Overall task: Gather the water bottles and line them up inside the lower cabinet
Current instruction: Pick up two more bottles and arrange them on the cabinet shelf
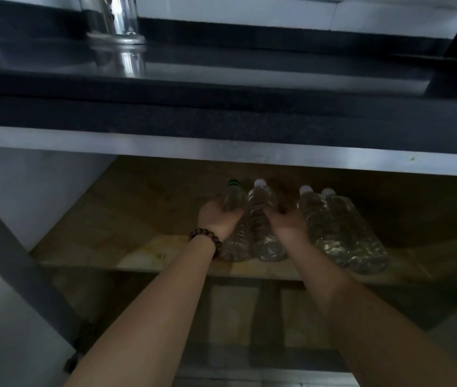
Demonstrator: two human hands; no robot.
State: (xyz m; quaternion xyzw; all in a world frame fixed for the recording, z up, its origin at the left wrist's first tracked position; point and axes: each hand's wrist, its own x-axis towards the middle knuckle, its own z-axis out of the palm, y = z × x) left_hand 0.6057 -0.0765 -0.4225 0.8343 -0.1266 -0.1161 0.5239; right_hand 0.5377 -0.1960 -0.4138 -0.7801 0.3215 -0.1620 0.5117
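green-capped bottle (pixel 234 196) in left fingers (pixel 225 209)

Four water bottles stand in a row on the cabinet shelf (pixel 126 247), under the table (pixel 221 113). The left hand (pixel 217 216) grips the leftmost bottle (pixel 234 219); the second bottle (pixel 263 219) touches it. The right hand (pixel 288 219) lies between the second bottle and the third bottle (pixel 319 219). The rightmost bottle (pixel 355 233) touches the third.

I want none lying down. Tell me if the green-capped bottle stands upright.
Upright. The green-capped bottle stands on the shelf, cap up, gripped by the left hand.
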